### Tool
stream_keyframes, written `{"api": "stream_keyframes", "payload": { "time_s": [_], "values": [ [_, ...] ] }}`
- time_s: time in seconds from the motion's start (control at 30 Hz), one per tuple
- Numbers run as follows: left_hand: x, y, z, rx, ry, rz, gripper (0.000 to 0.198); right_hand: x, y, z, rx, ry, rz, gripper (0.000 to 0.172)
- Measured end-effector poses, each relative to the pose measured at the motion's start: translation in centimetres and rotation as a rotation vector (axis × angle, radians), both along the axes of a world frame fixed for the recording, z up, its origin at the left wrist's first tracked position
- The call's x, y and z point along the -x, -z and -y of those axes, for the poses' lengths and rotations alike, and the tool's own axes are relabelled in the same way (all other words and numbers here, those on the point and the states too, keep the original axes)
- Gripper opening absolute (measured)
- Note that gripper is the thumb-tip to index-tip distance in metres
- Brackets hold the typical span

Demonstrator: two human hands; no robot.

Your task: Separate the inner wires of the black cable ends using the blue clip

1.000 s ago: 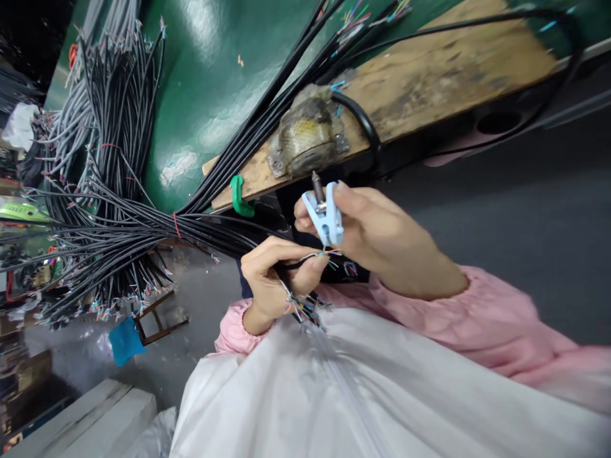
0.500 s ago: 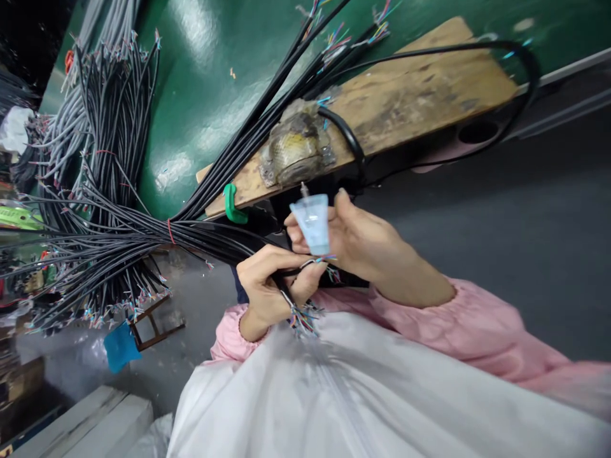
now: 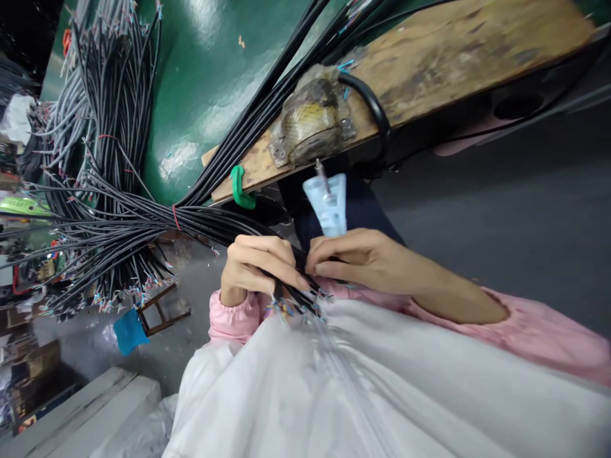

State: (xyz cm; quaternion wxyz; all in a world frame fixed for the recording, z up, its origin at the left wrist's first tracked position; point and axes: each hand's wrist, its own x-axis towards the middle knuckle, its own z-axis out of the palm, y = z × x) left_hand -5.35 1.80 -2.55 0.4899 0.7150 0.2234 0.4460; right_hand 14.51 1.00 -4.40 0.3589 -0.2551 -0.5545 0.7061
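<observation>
My left hand (image 3: 261, 264) is closed over the loose end of a bundle of black cables (image 3: 233, 226), just above my lap. Thin coloured wires (image 3: 286, 306) fan out of the stripped cable ends below its fingers. To its right, my right hand (image 3: 365, 259) has thumb and fingers pinched on a black cable beside the bundle; the grip is partly hidden. Directly above the right hand, a pale blue flared piece (image 3: 329, 207) hangs on a metal shaft. The shaft points out from a plastic-wrapped, motor-like unit (image 3: 312, 117) on a wooden board (image 3: 458, 54).
A green clamp-like piece (image 3: 242, 187) grips the board's edge. Heaps of black cables (image 3: 117, 89) and grey cables (image 3: 71, 121) lie on the green table (image 3: 205, 95) to the left. A small stool frame (image 3: 165, 312) and white boxes (image 3: 90, 407) stand on the floor.
My right hand has moved down from beside the pale blue piece to the cable ends and closed. My left hand has turned over the bundle. The view has shifted slightly.
</observation>
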Motion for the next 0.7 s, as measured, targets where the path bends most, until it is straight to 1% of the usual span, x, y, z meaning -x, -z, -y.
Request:
{"api": "stream_keyframes", "payload": {
  "time_s": [0.03,0.07,0.13,0.27,0.33,0.37,0.43,0.53,0.6,0.7],
  "values": [
    [0.2,0.0,0.0,0.049,0.009,-0.032,0.042,0.4,0.1,0.0,-0.042,0.002,0.037,0.047],
    [0.3,0.1,0.0,0.082,-0.021,-0.048,0.047,0.8,0.3,0.1,-0.078,0.017,0.08,0.048],
    [-0.2,0.0,0.6,0.111,-0.154,-0.059,0.048,1.4,0.5,0.3,-0.141,0.095,0.156,0.046],
    [-2.0,-0.7,2.6,0.008,-0.516,-0.068,0.038,1.6,0.4,1.2,-0.246,0.374,0.191,0.031],
    [-2.7,-1.2,3.6,-0.056,-0.646,-0.119,0.033,1.4,-0.1,1.6,-0.263,0.475,0.164,0.02],
    [-2.9,-1.5,3.9,-0.091,-0.683,-0.147,0.032,1.3,-0.5,1.8,-0.266,0.502,0.141,0.016],
    [-3.1,-1.8,4.2,-0.148,-0.712,-0.192,0.028,1.1,-1.2,2.1,-0.269,0.52,0.095,0.01],
    [-3.0,-2.0,4.1,-0.169,-0.698,-0.219,0.023,1.0,-2.0,2.4,-0.25,0.505,0.05,0.009],
    [-2.9,-1.9,4.0,-0.165,-0.692,-0.22,0.02,1.0,-2.2,2.5,-0.191,0.479,0.018,0.011],
    [-2.8,-1.8,4.0,-0.159,-0.683,-0.232,0.021,1.1,-2.2,2.6,-0.048,0.462,-0.039,0.017]
  ]
}}
